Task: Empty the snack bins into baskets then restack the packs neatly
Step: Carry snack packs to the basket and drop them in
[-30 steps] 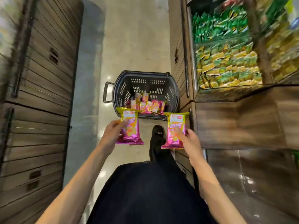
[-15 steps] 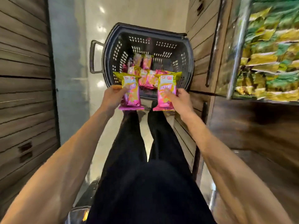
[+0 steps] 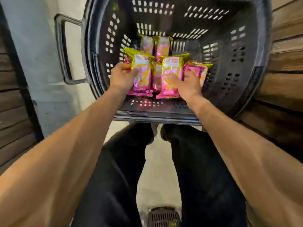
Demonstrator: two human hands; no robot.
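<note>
Two packs hang inside the basket (image 3: 237, 46), above others lying just beyond your hands: left hand (image 3: 122, 77) pinches the left pack (image 3: 142, 71), right hand (image 3: 186, 86) holds the right pack (image 3: 171, 71). They look light, puffy and slick, so grip them by the side edges.

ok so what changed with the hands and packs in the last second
The left hand and right hand moved forward and down, carrying the left pack and right pack over the near rim of the basket and inside. Neither was let go. The basket and the loose packs in it stayed put.
</note>
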